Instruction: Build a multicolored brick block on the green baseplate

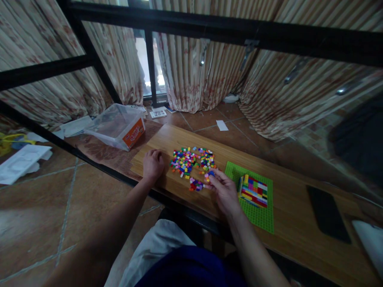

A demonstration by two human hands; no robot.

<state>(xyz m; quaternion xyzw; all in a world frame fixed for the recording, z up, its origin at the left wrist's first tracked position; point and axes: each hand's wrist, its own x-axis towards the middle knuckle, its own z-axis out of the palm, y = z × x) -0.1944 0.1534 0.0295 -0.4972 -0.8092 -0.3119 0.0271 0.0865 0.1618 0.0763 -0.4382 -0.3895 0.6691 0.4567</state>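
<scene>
Loose coloured toy bricks (pixel 184 159) lie in a spread pile on the wooden table, with a smaller cluster (pixel 196 184) closer to me. My left hand (pixel 153 164) rests on the tabletop left of the pile, its fingers curled in and nothing visible in them. Over the right side of the bricks, my right hand (pixel 224 189) pinches a blue toy brick (pixel 211 173) between thumb and fingers. Right of that hand, a multicoloured block of joined bricks (pixel 254 191) sits on a green studded baseplate (pixel 259 219).
The narrow wooden table (pixel 287 211) carries a dark flat object (pixel 328 213) toward its right end. On the floor beyond the left end stands a clear plastic bin (pixel 110 125) with an orange label. Black metal bars (pixel 191 18) cross in front of the curtains.
</scene>
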